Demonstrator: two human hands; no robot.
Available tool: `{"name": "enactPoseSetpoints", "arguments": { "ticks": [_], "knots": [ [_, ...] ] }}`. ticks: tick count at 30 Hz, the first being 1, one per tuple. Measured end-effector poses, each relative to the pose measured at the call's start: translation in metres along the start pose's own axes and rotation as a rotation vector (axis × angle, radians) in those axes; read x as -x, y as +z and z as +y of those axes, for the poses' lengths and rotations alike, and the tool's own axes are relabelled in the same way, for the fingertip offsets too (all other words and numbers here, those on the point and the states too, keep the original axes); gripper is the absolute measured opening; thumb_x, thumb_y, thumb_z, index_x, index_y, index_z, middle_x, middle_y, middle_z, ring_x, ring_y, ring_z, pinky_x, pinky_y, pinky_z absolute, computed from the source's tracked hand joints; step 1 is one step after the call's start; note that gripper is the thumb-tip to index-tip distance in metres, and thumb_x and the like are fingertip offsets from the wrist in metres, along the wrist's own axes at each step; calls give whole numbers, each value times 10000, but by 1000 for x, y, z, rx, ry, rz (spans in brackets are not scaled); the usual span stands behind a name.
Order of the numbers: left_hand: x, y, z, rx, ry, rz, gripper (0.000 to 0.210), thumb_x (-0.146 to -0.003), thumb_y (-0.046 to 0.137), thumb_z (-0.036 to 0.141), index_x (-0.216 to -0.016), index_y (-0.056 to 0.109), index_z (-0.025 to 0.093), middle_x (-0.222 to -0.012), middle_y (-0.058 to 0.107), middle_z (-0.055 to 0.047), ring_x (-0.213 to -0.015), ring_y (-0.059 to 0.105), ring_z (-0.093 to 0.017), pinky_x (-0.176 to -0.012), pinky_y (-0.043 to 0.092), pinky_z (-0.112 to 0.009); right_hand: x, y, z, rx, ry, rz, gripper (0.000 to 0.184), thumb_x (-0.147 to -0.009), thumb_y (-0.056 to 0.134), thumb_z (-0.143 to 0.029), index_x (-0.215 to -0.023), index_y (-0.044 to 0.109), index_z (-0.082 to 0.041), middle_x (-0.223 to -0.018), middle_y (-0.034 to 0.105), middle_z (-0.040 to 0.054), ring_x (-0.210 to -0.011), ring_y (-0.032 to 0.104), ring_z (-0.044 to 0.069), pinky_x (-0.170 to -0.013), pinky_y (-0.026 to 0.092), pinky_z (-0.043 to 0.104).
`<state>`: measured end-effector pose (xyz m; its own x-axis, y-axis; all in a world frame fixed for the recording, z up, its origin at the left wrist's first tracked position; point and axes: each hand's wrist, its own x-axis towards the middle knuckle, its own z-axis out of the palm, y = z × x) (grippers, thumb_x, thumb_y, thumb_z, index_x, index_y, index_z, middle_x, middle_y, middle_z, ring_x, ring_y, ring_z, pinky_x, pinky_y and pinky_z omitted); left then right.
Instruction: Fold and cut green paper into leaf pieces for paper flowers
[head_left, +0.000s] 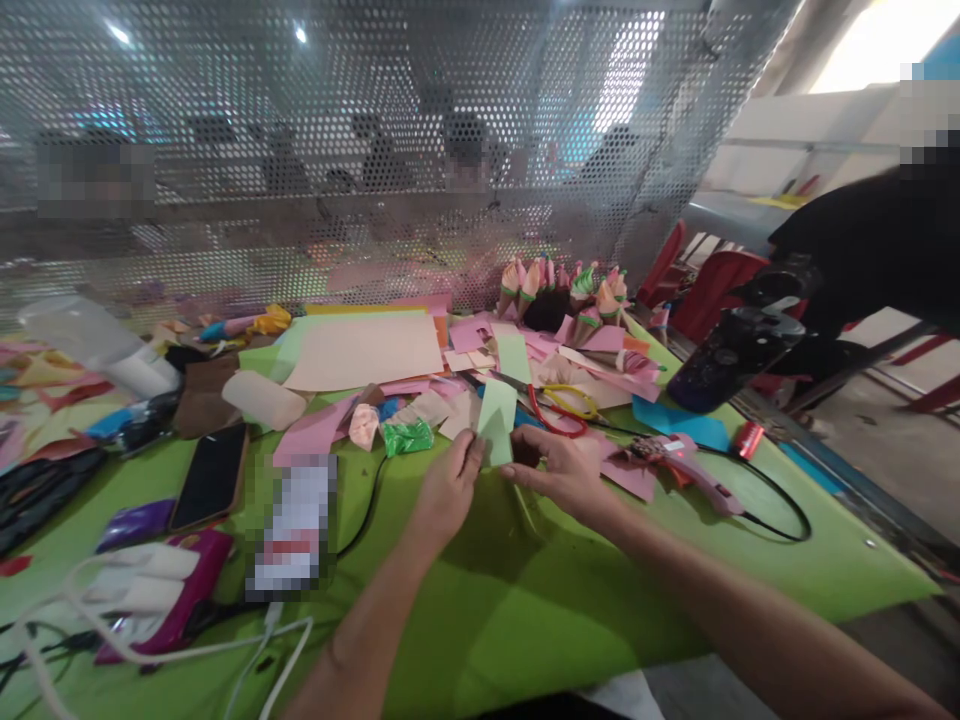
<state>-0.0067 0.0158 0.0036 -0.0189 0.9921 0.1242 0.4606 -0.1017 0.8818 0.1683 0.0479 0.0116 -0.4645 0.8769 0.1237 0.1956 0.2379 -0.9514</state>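
Note:
Above the green tabletop (pixel 480 600), a strip of light green paper (pixel 498 412) stands upright between my two hands. My left hand (pixel 451 480) pinches its lower left edge between thumb and fingers. At its lower right edge, my right hand (pixel 559 468) has thumb and fingers curved apart, close beside the paper; whether they touch it is hard to make out. Just behind the strip lie scissors with red handles (pixel 555 415) and a pair with yellow handles (pixel 574 400). Another light green strip (pixel 513 355) rests on the paper scraps beyond.
Paper ice-cream cones (pixel 592 290) stand at the back right. A pink glue gun (pixel 701 475) with a black cord lies right, near a dark tumbler (pixel 731 355). Phones (pixel 214 475) and a magenta power strip (pixel 176 590) with white cables occupy the left. A person in black (pixel 877 230) is at right.

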Motion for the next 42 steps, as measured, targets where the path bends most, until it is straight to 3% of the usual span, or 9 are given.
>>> {"name": "enactPoseSetpoints", "arguments": {
  "ticks": [6, 11, 18, 24, 27, 30, 34, 37, 42],
  "knots": [
    [2, 3, -2, 41, 31, -36, 303, -950, 389, 470, -856, 540, 225, -742, 613, -17, -696, 567, -177, -650, 413, -287, 0, 1, 2, 167, -8, 58, 459, -813, 627, -562, -622, 418, -202, -571, 361, -63, -553, 333, 99, -506, 241, 232],
    [2, 3, -1, 114, 28, -83, 255, -949, 399, 437, -898, 519, 217, -843, 634, -23, -783, 574, -172, -705, 429, -281, -1, 1, -1, 164, -4, 71, 462, -812, 597, -584, -618, 420, -204, -564, 369, -62, -542, 340, 98, -499, 256, 224],
    [2, 3, -1, 63, 30, -98, 201, -948, 411, 396, -872, 482, 225, -786, 596, 3, -738, 552, -167, -676, 391, -284, 0, 3, 3, 211, -35, 75, 388, -826, 597, -494, -627, 438, -201, -556, 380, -64, -535, 358, 98, -498, 260, 221],
    [-3, -3, -1, 66, 41, 16, 231, -926, 452, 380, -754, 440, 225, -687, 496, 32, -665, 481, -149, -617, 356, -268, -5, -19, -6, 275, -121, 51, 217, -886, 546, -380, -877, 636, -182, -782, 643, 15, -689, 566, 145, -620, 407, 240],
    [-7, -9, -2, 102, 33, 109, 257, -921, 464, 371, -716, 414, 225, -645, 433, 43, -623, 436, -136, -591, 350, -257, -7, -38, -15, 488, -121, 55, 207, -909, 539, -345, -918, 670, -186, -869, 690, 46, -791, 621, 178, -698, 434, 267],
    [-10, -13, -5, 129, 17, 148, 270, -917, 470, 357, -695, 389, 225, -619, 390, 50, -589, 407, -128, -565, 333, -253, 1, -45, -24, 815, -29, -99, 209, -902, 569, -364, -961, 688, -203, -942, 707, 64, -868, 647, 214, -748, 444, 294],
    [-10, -16, -5, 185, 10, 161, 276, -916, 469, 351, -690, 366, 231, -603, 360, 56, -556, 384, -122, -526, 313, -248, 23, -31, -25, 1123, 65, -157, 490, -816, 643, -550, -1152, 640, -194, -1126, 662, 130, -1034, 614, 308, -850, 446, 387],
    [-10, -17, -3, 183, 29, 177, 277, -918, 468, 335, -683, 364, 230, -593, 361, 57, -542, 384, -118, -516, 317, -242, 39, -13, -17, 1120, 59, -188, 651, -778, 675, -568, -1280, 563, -169, -1229, 617, 159, -1108, 572, 329, -890, 442, 422],
    [-12, -19, -7, 171, 39, 224, 249, -924, 470, 328, -708, 394, 229, -596, 391, 54, -540, 405, -119, -517, 331, -240, 40, 1, 1, 1089, 13, -156, 392, -841, 583, -182, -1231, 584, -142, -1201, 628, 149, -1090, 575, 266, -912, 436, 369]
  ]
}}
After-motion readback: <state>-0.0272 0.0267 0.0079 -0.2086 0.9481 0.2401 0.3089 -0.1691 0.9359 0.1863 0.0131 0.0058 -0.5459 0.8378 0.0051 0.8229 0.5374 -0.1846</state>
